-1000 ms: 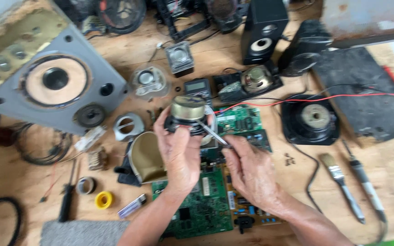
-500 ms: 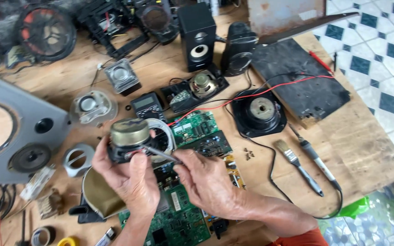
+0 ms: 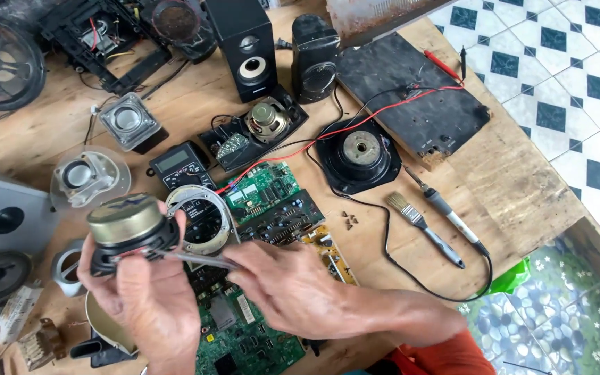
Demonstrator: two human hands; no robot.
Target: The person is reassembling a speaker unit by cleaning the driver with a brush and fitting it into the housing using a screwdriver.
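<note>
driver [image 3: 128,232]: held up in the left hand [image 3: 148,305], above the counter [image 3: 494,173] near its front left corner, magnet end up and slightly tilted.
weight: likely heavy for its size, most of it in the magnet cap; top-heavy as held.
stiffness: metal frame and magnet rigid; cone and thin leads underneath probably fragile, best left unpressed.
grip: smooth metal cap looks slippery; safer hold around the black rim and frame, where the left fingers [image 3: 175,226] already wrap.
look: round, dull brass-coloured cap with a worn sheen, black ring and basket below, small red mark at the rim.
left fingers: closed around the driver, thumb at the near side, palm under the frame.
right hand [image 3: 293,288]: pinching a thin metal tool [image 3: 199,259], tip laid against the driver's lower edge.
right fingers: narrow, shut on the tool shaft.
tool: slim, stiff, shiny; light, prone to slip off the rim if pushed hard.
below the hands: green board [image 3: 234,337] at the front edge, another green board [image 3: 262,191] and a black board toward the middle.
beside the driver: round metal ring [image 3: 199,219] just past it, flat on the counter.
further back: meter [image 3: 180,165] with red lead, small black speaker [image 3: 243,45] near the far edge.
right side: open woofer [image 3: 359,153], brush [image 3: 421,226] and soldering iron [image 3: 449,219] lying side by side toward the right edge.
</note>
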